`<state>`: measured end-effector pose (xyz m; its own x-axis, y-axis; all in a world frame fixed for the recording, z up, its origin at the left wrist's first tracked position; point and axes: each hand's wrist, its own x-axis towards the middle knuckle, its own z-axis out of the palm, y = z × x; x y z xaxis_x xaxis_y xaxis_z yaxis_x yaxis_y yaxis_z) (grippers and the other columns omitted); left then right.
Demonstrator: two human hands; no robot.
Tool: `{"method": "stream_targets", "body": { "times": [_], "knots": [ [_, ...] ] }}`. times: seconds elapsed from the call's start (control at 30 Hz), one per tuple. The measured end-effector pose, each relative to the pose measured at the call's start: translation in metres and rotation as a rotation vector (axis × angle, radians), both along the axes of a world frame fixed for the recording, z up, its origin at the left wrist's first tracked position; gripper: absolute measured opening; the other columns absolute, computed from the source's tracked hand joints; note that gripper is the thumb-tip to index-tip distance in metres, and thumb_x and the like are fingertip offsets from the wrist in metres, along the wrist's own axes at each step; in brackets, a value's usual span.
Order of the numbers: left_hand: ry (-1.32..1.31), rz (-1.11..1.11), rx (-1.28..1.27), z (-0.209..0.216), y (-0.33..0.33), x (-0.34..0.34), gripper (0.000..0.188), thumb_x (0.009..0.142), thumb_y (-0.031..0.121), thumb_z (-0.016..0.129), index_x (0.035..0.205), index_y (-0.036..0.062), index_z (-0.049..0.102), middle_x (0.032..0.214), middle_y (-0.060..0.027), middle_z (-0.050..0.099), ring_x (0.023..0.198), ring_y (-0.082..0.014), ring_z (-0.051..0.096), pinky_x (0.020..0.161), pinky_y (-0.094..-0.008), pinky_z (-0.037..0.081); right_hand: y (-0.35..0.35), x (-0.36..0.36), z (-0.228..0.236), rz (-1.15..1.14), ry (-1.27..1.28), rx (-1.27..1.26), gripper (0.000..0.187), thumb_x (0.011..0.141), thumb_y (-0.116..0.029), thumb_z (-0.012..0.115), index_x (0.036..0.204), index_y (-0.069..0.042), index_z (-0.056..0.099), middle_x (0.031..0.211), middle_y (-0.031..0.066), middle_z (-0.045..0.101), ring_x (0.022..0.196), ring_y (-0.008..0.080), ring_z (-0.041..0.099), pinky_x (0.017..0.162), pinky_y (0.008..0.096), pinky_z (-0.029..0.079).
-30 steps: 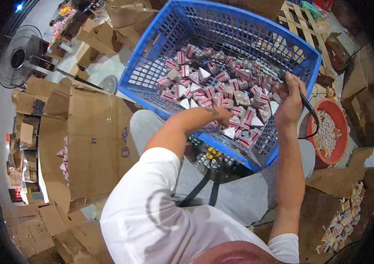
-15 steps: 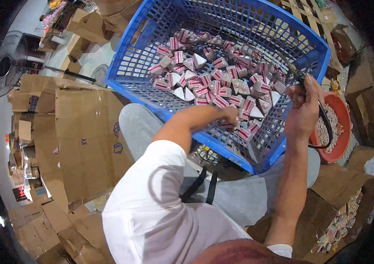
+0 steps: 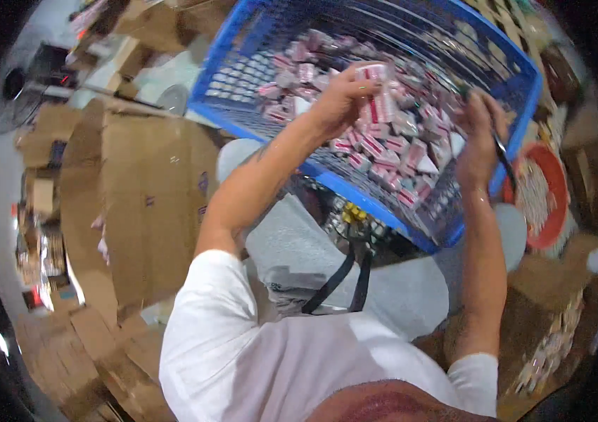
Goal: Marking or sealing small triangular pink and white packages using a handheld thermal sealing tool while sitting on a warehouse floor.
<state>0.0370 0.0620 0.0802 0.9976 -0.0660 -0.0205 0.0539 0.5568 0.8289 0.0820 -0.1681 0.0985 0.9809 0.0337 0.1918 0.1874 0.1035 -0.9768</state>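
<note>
A blue plastic basket (image 3: 355,186) stands before me, tilted, holding a heap of small wedge-shaped ornaments (image 3: 383,151) like cake slices, white with pink stripes. Over the heap, my left hand (image 3: 345,98) is closed on one cake-slice ornament (image 3: 373,72) between thumb and fingers. At the basket's right side my right hand (image 3: 478,133) is closed around a slim dark tool; a black cord (image 3: 506,163) runs down from that hand. Motion blurs the tool's tip, so its kind is unclear.
To the right stands a red-orange basin (image 3: 556,193) of small pale pieces. Large cardboard sheets (image 3: 155,204) stand on the left, with more boxes behind. Flat pieces lie on cardboard (image 3: 552,344) at lower right. A wooden pallet (image 3: 499,21) is beyond the basket.
My left hand has risen from the basket's near side to above the heap, lifting a cake-slice ornament. My right hand stays by the right wall with the tool. The view has shifted slightly.
</note>
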Motion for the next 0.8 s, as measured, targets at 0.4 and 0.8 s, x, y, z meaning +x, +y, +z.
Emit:
{"method": "stream_targets", "body": {
  "times": [0.4, 0.8],
  "knots": [
    [0.046, -0.139, 0.072, -0.035, -0.039, -0.035, 0.052, 0.088, 0.033, 0.071, 0.126, 0.005, 0.051, 0.109, -0.0038, 0.062, 0.096, -0.0144, 0.061, 0.084, -0.0296, 0.05, 0.052, -0.044, -0.029, 0.08, -0.344, -0.131, 0.043, 0.09, -0.025, 0.071, 0.123, -0.001, 0.058, 0.099, 0.0077, 0.064, 0.087, 0.0154, 0.059, 0.08, 0.0298, 0.05],
    [-0.015, 0.046, 0.286, 0.024, -0.034, -0.043, 0.054, 0.083, 0.018, 0.07, 0.128, 0.0005, 0.046, 0.112, -0.0121, 0.063, 0.1, -0.0194, 0.064, 0.09, -0.0332, 0.053, 0.012, 0.004, -0.012, -0.078, -0.035, -0.219, 0.043, 0.095, -0.024, 0.065, 0.129, 0.0, 0.053, 0.119, 0.0119, 0.058, 0.107, 0.0196, 0.059, 0.092, 0.0333, 0.048]
  ]
}}
